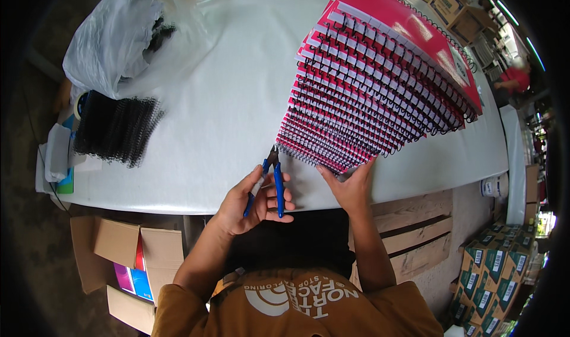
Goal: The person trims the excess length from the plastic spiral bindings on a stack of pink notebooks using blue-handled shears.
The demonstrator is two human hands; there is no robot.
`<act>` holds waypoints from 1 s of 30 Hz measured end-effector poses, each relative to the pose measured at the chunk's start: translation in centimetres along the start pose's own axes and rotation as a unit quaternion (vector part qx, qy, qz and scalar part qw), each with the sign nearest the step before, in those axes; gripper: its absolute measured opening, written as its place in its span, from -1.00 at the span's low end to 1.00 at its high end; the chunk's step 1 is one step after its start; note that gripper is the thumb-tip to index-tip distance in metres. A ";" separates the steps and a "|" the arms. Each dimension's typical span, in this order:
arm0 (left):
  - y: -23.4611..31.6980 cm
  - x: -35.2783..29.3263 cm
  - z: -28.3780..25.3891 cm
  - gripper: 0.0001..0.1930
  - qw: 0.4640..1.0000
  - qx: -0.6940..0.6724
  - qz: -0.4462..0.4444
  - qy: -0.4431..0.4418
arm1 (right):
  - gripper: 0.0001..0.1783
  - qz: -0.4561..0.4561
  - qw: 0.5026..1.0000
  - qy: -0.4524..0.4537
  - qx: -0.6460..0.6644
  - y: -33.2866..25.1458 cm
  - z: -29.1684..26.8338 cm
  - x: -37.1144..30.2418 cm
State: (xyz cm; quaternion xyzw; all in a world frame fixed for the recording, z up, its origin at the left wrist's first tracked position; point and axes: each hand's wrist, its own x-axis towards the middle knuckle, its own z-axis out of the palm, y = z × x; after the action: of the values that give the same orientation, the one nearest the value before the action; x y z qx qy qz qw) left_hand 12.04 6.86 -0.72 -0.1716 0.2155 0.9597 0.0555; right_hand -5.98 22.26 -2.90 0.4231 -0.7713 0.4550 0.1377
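Observation:
A tall stack of pink-covered spiral notebooks (362,82) stands on the white table, black wire coils facing me. In my left hand (252,200) is a pair of blue-handled cutting pliers (278,186), handles apart, its dark jaws up against the stack's lower left corner. My right hand (351,186) rests against the lower right of the stack, thumb and fingers spread along the bottom notebooks. The fingertips behind the stack's edge are partly hidden.
A bundle of black plastic coils (116,126) lies at the table's left, below a clear plastic bag (127,40) with more coils. An open cardboard box (119,242) with notebooks sits at lower left. Stacked cartons (493,277) and a wooden pallet (415,230) are at right. Another person (515,79) is far right.

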 end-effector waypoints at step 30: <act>2.3 0.1 5.6 -0.49 0.652 0.693 -0.049 0.303 | 0.34 0.007 0.999 -0.034 0.024 1.6 0.7 -1.4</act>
State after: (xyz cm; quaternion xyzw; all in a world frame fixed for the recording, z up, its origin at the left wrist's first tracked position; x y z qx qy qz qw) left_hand 9.77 7.28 4.90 -0.3748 0.8142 0.4220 0.1365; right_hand -6.31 22.80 -5.03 0.4366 -0.7670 0.4599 0.0977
